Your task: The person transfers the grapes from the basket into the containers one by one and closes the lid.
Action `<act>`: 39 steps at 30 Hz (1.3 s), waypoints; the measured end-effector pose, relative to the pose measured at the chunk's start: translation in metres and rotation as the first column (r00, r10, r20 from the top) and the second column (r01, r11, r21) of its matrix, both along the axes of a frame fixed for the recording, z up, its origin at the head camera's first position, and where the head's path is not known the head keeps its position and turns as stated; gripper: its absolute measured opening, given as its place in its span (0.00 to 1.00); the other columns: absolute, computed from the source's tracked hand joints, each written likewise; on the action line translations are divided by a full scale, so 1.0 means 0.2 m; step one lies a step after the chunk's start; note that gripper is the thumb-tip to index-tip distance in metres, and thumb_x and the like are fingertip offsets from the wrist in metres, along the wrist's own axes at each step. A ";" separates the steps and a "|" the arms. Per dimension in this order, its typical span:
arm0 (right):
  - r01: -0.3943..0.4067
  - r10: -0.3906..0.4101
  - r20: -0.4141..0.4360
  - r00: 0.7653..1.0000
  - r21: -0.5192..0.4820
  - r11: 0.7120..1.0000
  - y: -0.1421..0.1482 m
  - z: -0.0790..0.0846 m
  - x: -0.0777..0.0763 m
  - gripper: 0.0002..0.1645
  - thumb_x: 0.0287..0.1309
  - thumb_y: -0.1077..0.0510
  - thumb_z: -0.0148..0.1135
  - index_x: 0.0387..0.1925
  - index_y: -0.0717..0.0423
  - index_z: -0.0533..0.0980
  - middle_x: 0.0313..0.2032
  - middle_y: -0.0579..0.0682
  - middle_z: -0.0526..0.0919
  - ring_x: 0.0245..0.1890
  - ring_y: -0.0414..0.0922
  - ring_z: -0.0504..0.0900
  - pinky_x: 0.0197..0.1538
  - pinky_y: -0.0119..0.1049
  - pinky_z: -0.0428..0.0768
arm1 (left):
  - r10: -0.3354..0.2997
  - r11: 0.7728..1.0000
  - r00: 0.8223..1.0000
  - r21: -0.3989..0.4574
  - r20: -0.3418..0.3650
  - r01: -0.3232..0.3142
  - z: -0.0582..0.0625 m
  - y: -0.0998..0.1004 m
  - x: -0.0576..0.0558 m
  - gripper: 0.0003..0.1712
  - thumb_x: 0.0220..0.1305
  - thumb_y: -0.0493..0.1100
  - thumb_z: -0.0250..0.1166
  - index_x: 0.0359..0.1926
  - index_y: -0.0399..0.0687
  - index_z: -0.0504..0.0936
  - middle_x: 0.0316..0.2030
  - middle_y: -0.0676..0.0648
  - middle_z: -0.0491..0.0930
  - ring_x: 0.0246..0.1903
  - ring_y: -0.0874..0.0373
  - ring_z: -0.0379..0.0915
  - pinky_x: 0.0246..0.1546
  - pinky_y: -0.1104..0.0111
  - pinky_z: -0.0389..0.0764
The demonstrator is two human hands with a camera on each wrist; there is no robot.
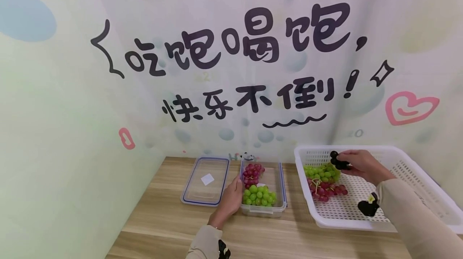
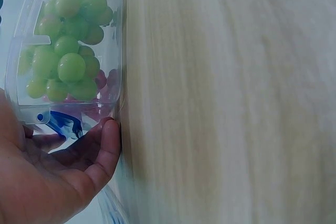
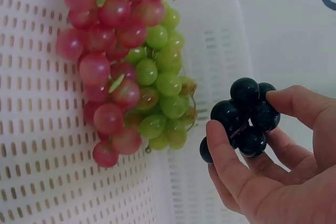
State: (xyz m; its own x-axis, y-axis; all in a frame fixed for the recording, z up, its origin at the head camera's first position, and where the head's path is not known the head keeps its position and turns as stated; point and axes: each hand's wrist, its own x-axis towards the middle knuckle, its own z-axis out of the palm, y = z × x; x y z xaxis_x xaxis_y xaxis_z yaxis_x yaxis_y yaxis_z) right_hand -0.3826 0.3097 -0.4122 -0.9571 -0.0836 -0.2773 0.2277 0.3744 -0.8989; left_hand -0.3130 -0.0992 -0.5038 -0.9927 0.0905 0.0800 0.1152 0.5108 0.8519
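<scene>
Right hand (image 1: 363, 166) pinches black grapes (image 1: 339, 162) over the white basket (image 1: 361, 224).
Within the basket lie green grapes (image 1: 327, 173) and red grapes (image 1: 323, 191); left of the basket stands a clear container (image 1: 262, 210) holding another red bunch (image 1: 252, 175) and another green bunch (image 1: 259, 196), its side touched by the left hand (image 1: 230, 198), fingers loosely bent; farther left of the basket lies a lid (image 1: 198, 190).

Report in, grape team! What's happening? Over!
Right hand holds black grapes over white basket. Left hand touching clear container. Red grapes and green grapes inside. Lid off, aside, seemingly not in the way.
</scene>
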 end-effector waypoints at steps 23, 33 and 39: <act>-0.062 0.060 -0.069 0.996 -0.034 0.997 -0.26 0.17 -0.02 0.32 0.71 0.53 0.57 0.66 0.71 0.64 0.58 0.67 0.75 0.46 0.45 0.83 0.53 0.40 0.84 | 0.010 1.000 1.000 -0.005 0.000 -0.010 0.01 0.00 0.00 0.29 0.81 0.44 0.34 0.74 0.30 0.56 0.70 0.31 0.62 0.70 0.34 0.56 0.70 0.43 0.59; -0.098 0.091 -0.090 0.992 -0.086 0.991 -0.38 0.20 -0.03 0.29 0.70 0.55 0.58 0.64 0.70 0.66 0.58 0.64 0.76 0.45 0.44 0.83 0.56 0.43 0.83 | 0.016 1.000 1.000 -0.002 -0.008 -0.016 0.01 0.00 0.00 0.29 0.81 0.44 0.35 0.73 0.31 0.57 0.69 0.30 0.64 0.70 0.34 0.58 0.69 0.43 0.60; -0.117 0.105 -0.102 0.989 -0.120 0.986 -0.44 0.20 -0.03 0.27 0.70 0.56 0.58 0.62 0.71 0.68 0.54 0.61 0.80 0.45 0.45 0.84 0.52 0.40 0.85 | 0.014 1.000 1.000 0.002 -0.010 -0.014 0.00 0.00 0.00 0.29 0.81 0.44 0.35 0.73 0.31 0.57 0.69 0.30 0.65 0.70 0.34 0.58 0.70 0.43 0.60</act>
